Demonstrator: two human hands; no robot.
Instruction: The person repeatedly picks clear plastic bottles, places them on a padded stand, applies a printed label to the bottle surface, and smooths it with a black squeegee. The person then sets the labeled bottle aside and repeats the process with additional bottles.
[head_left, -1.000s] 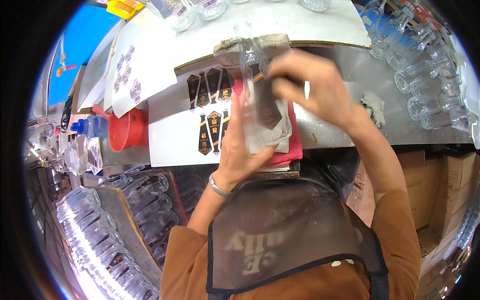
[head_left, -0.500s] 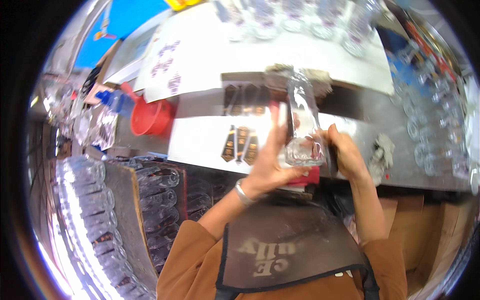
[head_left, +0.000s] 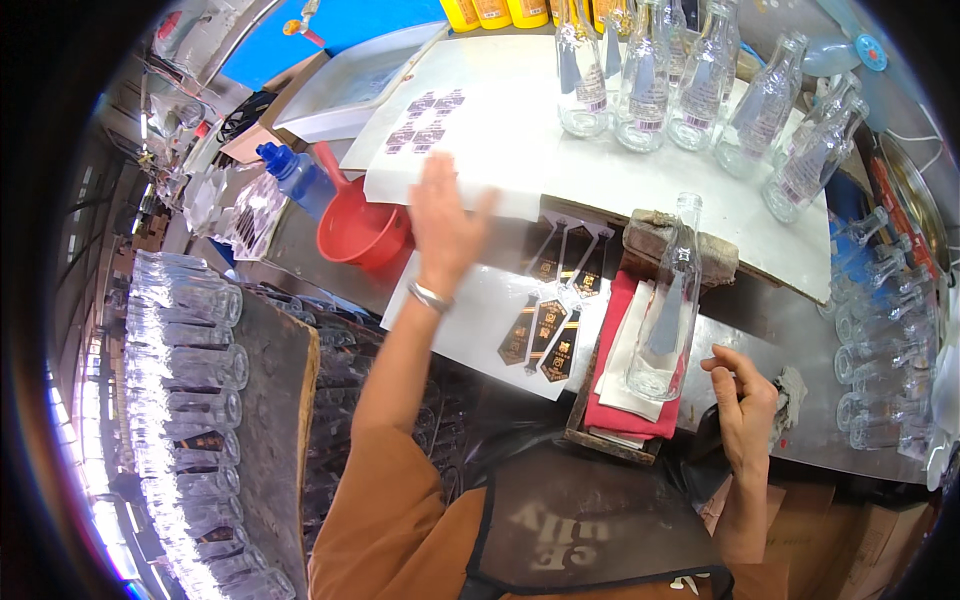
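A clear glass bottle (head_left: 662, 340) with a grey-blue label leans back in a small rest, its neck on a rolled rag (head_left: 712, 258) and its base on a folded red cloth and white pads (head_left: 625, 400). To the right of the bottle's base, apart from it, my right hand (head_left: 742, 400) is loosely curled with nothing visible in it. My left hand (head_left: 447, 225), slightly blurred, reaches forward with fingers stretched toward a white sheet of purple labels (head_left: 425, 122). Whether it touches the sheet's edge I cannot tell. Black and gold tie-shaped labels (head_left: 548, 325) lie between the hands.
Several labelled bottles (head_left: 645, 95) stand at the back of the table. A red dipper (head_left: 360, 230) and a blue-capped bottle (head_left: 300, 178) are at the left. Stacked bottles (head_left: 195, 370) fill the lower left, more lie at the right beside a crumpled rag (head_left: 790, 400).
Both hands have let go of the clear bottle, which now lies in the rest. My left hand has swung left and forward toward the purple labels; my right stays near the bottle.
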